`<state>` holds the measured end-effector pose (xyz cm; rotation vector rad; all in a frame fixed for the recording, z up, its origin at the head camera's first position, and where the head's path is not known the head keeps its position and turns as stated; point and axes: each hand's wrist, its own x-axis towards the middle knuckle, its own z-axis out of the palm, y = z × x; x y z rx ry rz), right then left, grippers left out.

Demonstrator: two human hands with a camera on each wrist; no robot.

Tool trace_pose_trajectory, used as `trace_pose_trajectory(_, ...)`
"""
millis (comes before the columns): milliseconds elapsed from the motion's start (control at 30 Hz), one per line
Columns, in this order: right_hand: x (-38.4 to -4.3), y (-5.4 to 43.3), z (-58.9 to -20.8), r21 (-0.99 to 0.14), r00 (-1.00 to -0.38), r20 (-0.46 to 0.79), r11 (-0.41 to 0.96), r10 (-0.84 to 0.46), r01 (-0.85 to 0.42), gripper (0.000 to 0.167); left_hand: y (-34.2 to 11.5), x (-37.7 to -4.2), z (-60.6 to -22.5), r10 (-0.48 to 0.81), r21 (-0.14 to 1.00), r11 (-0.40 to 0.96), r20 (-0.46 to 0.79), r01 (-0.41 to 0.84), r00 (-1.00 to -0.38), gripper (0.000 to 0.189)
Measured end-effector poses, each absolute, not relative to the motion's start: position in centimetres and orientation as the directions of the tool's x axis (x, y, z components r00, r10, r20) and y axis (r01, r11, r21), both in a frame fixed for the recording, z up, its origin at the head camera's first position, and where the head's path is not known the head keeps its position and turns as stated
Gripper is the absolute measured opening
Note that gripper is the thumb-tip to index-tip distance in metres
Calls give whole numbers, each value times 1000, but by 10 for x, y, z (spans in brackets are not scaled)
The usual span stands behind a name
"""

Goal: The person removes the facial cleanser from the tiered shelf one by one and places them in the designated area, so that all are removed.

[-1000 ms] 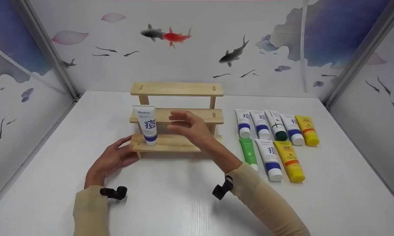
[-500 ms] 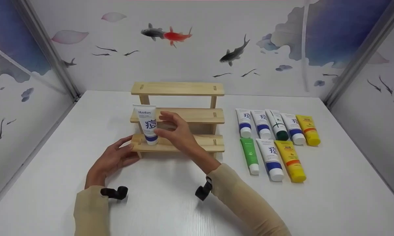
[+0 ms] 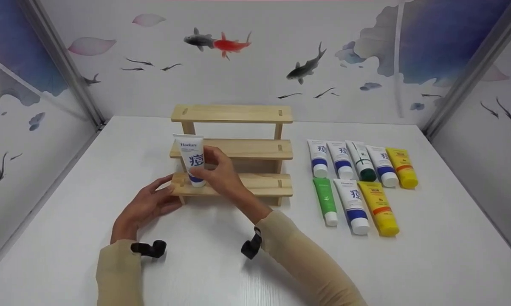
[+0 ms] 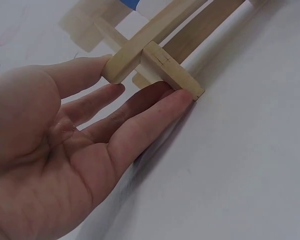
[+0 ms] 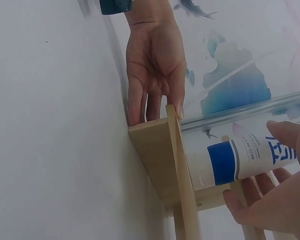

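A white squeeze tube (image 3: pixel 190 151) with a dark blue band stands cap down at the left end of the lowest shelf of a wooden three-step rack (image 3: pixel 255 182). My right hand (image 3: pixel 223 174) holds it from the right, thumb across its front and fingers behind. In the right wrist view, the tube (image 5: pixel 222 162) lies between that thumb (image 5: pixel 285 132) and the fingers. My left hand (image 3: pixel 147 206) grips the rack's left end. The left wrist view shows its thumb against the end of the shelf board (image 4: pixel 127 60) and fingertips at the leg (image 4: pixel 172 70).
Right of the rack, several tubes lie in two rows on the white table (image 3: pixel 213 263). They include a green tube (image 3: pixel 325 202), a yellow tube (image 3: pixel 379 208) and a white tube with a dark green cap (image 3: pixel 360 160). Printed wall panels (image 3: pixel 255 85) enclose the table's back and sides.
My right hand has moved left and slightly down to the standing tube, its thumb now over the tube's front. The left hand stays at the rack's end.
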<state>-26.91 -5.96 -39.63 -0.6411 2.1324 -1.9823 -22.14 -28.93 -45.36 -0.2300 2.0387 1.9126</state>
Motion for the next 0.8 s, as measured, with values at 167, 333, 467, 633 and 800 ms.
trace_pose_trajectory(167,-270,-71,-396,-980,-918,174,25,-358,-196,53,-292,-222,-456,122,940,87,-339,-331,-933,68)
trace_pose_trajectory(333,-271,-77,-396,-979,-928,191,2,-319,-202,48,-292,-224,-457,128,941,97,-334,-323,-934,68)
trace_pose_trajectory(467,-270,-78,-397,-981,-937,190,-11,-293,-195,48,-291,-224,-456,119,941,100,-335,-324,-935,66)
trace_pose_trajectory(633,-269,-77,-399,-982,-951,189,-24,-246,-189,48,-290,-224,-454,127,941,100,-333,-322,-934,64)
trace_pose_trajectory(800,-267,-71,-400,-982,-950,188,-33,-247,-186,48,-291,-223,-455,127,941,98,-335,-324,-934,65)
